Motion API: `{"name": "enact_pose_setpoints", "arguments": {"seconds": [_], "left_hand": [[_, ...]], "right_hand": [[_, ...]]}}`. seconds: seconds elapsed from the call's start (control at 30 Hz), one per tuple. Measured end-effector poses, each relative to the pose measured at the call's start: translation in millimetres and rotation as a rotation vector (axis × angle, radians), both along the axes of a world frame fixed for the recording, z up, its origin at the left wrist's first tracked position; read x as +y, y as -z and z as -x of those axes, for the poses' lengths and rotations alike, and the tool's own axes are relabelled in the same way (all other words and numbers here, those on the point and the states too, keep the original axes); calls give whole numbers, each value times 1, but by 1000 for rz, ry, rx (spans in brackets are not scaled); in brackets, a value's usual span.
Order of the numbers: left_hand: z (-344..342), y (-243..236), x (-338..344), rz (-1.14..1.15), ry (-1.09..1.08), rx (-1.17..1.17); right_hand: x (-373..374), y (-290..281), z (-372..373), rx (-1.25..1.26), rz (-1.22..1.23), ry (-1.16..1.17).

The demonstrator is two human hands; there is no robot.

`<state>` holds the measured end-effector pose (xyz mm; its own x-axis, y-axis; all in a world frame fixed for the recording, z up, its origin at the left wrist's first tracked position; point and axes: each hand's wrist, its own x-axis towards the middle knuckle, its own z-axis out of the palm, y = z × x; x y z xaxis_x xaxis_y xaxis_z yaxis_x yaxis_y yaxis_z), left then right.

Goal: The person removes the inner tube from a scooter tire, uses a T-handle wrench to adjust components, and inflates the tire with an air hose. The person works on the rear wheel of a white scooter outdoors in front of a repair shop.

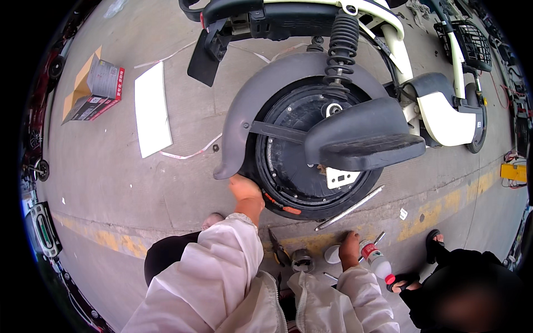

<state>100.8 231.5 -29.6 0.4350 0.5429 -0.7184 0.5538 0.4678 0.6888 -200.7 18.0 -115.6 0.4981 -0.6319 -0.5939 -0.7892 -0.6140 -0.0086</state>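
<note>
A black scooter wheel point(286, 141) with a wide tyre point(327, 212) sits under a grey fender point(236, 116). My left hand point(245, 190) reaches against the tyre just below the fender's lower tip; its fingers are hidden behind the tyre and fender. My right hand point(350, 250) is low over the floor, between a round white lid or cup point(332, 254) and a clear bottle point(382, 266) with a red cap. Its fingers are bunched and too small to read, so I cannot tell whether it holds anything. Pliers point(277, 248) and an open jar point(302, 260) lie between my arms.
A long metal tyre lever point(350, 208) lies by the tyre. An open cardboard box point(94, 91) and a white panel point(152, 109) are at the left. A person in black point(472, 286) crouches at the lower right. A yellow case point(513, 172) stands at the far right.
</note>
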Motion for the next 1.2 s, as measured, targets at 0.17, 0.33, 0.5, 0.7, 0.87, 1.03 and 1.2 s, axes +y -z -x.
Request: {"name": "enact_pose_setpoints", "arguments": {"seconds": [0.17,0.33,0.5,0.7,0.87,1.03,1.2], "left_hand": [[7,25,14,34,-5,-45],[20,42,4,142,-124,-191],[37,50,-2,-92,-44,-43],[38,51,1,-155,20,48],[42,63,7,-355,189,121],[38,25,-10,-450,250,153],[40,33,-5,-495,274,145]], "right_hand": [[10,-59,-33,-65,-559,223],[105,-158,-128,-313,-1358,1116],[145,-153,-172,-405,-1329,1273],[159,-140,-186,-489,-1202,1410],[154,-149,-197,-454,-1173,1389],[153,-143,-198,-484,-1169,1399],[156,-145,-201,-467,-1199,1464]]}}
